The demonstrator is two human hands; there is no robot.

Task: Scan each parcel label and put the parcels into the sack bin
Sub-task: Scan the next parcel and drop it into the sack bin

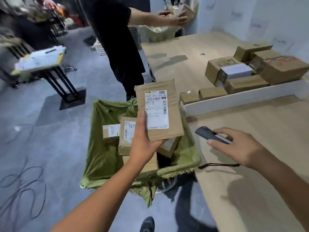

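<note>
Parcel [174, 104] is hanging label-up above the sack bin [102, 158], left hand [143, 139] gripping its lower edge. Right hand [237, 144] is pinching the scanner [211, 135] on the tabletop [250, 181]; scanning appears pending, requiring aim at the label [157, 109].

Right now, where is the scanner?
Head view, right of centre: the scanner is on the table, gripped by the right hand, just right of the sack bin and the parcel the left hand holds.
</note>
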